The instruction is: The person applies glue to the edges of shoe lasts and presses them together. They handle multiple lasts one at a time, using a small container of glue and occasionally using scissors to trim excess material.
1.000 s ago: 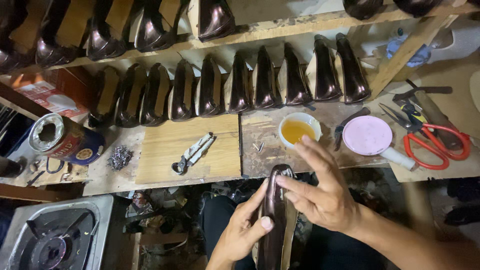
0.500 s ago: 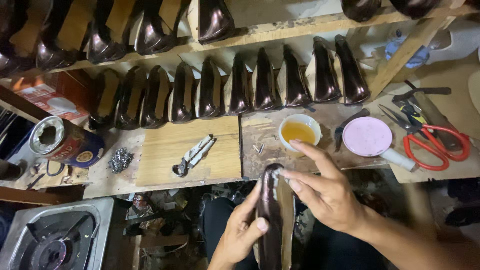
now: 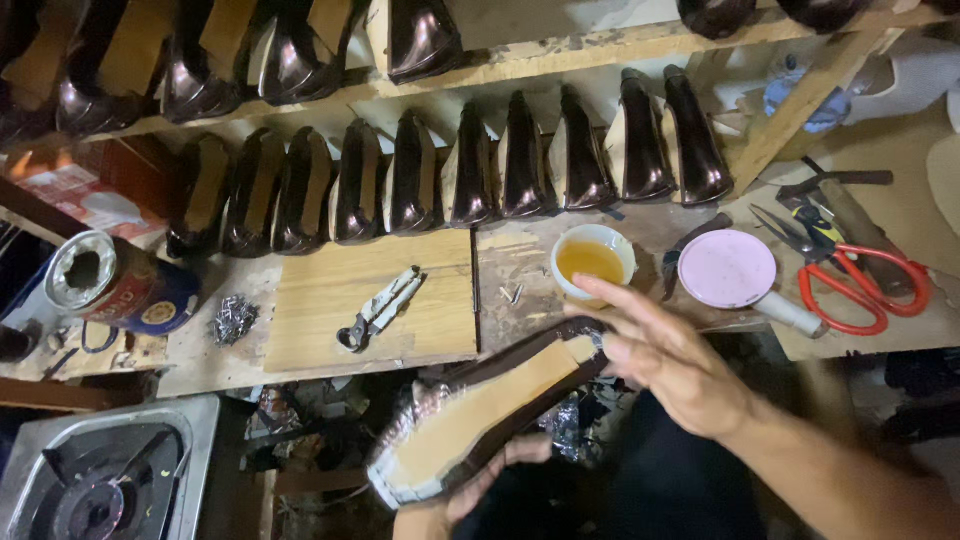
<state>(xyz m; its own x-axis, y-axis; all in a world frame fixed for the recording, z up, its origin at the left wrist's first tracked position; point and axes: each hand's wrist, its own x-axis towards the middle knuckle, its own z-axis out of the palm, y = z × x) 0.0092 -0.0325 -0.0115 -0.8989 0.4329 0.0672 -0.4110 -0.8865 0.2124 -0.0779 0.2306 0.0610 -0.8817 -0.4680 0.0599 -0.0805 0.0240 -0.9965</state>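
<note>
Two hands on one lasted shoe (image 3: 480, 415), sole side up, tan insole showing, held below front edge of wooden workbench (image 3: 330, 350). Left hand (image 3: 480, 485) under shoe, fingers curled round its lower edge. Right hand (image 3: 665, 360) at shoe's upper end, fingers spread, tips touching rim. Glue cup (image 3: 592, 260) on bench just above right hand; pincers (image 3: 378, 308) left of cup; red scissors (image 3: 850, 275) right of cup.
</note>
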